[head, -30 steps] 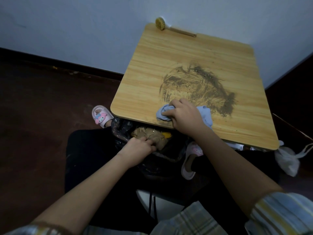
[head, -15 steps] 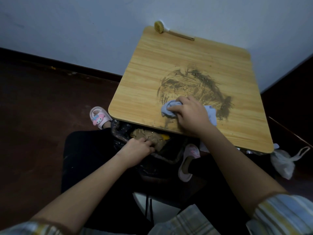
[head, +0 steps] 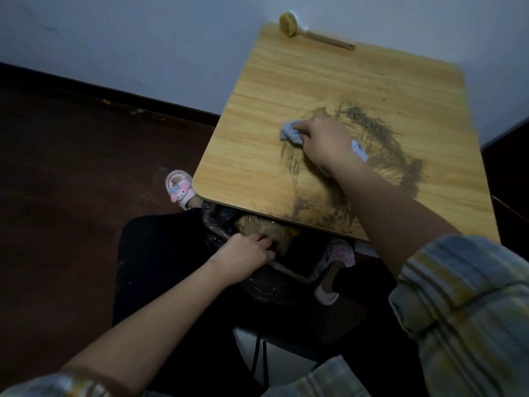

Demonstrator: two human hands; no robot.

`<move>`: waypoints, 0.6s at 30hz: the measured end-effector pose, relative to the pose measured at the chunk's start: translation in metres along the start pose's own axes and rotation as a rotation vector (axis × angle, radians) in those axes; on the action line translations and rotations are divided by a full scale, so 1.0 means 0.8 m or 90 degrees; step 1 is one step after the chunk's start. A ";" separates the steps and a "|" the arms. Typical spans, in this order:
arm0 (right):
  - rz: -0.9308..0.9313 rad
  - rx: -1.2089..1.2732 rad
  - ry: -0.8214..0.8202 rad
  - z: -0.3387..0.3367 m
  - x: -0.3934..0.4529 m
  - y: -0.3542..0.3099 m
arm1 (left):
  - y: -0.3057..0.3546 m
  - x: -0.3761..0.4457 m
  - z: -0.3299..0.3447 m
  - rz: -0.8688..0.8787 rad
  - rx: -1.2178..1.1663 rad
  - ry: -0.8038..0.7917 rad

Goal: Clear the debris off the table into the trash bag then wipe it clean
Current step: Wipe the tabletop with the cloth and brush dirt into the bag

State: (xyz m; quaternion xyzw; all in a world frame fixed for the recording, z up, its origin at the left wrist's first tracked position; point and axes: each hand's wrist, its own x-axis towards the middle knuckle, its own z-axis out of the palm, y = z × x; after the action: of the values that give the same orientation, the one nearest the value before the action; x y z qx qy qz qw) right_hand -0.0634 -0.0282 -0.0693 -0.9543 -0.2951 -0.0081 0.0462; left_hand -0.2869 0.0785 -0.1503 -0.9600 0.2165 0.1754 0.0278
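A small wooden table (head: 286, 90) carries a dark smear of dirt (head: 380, 133) across its middle, with streaks running down to its near edge. My right hand (head: 325, 141) grips a pale blue cloth (head: 289, 133) and presses it on the tabletop at the left side of the smear. Below the near edge hangs a black trash bag (head: 217, 222) with brown debris (head: 257, 224) inside. My left hand (head: 246, 257) holds the bag's rim just under the table edge.
A round-headed brush with a wooden handle (head: 312, 32) lies at the table's far edge against the white wall. Pink slippers (head: 179, 189) show on the dark floor beside the bag. A dark skirting board runs along the wall at left.
My right hand has slid the cloth away from the near edge, up into the smear. Fresh streaks lie on the wood behind it. The left hand stays on the bag.
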 end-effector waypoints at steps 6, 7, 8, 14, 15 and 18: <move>0.075 -0.058 -0.002 0.001 0.058 0.027 | -0.005 0.009 0.002 0.009 -0.021 -0.010; 0.076 -0.082 -0.017 0.003 0.066 0.030 | -0.006 0.008 0.000 0.023 -0.019 -0.001; 0.077 -0.096 -0.029 0.005 0.073 0.031 | -0.006 0.006 -0.002 0.038 -0.005 0.014; 0.051 -0.084 -0.122 0.011 0.089 0.026 | -0.011 0.006 0.002 0.077 0.019 -0.010; 0.028 -0.079 -0.125 0.011 0.085 0.023 | -0.014 0.007 0.001 0.070 0.011 -0.004; -0.063 -0.085 -0.133 0.012 0.060 0.016 | -0.015 0.007 -0.003 0.059 0.007 0.002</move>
State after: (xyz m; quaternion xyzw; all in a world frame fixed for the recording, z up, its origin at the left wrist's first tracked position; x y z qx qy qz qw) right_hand -0.0164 -0.0111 -0.0780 -0.9353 -0.3435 0.0696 -0.0486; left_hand -0.2763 0.0863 -0.1501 -0.9490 0.2618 0.1740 0.0243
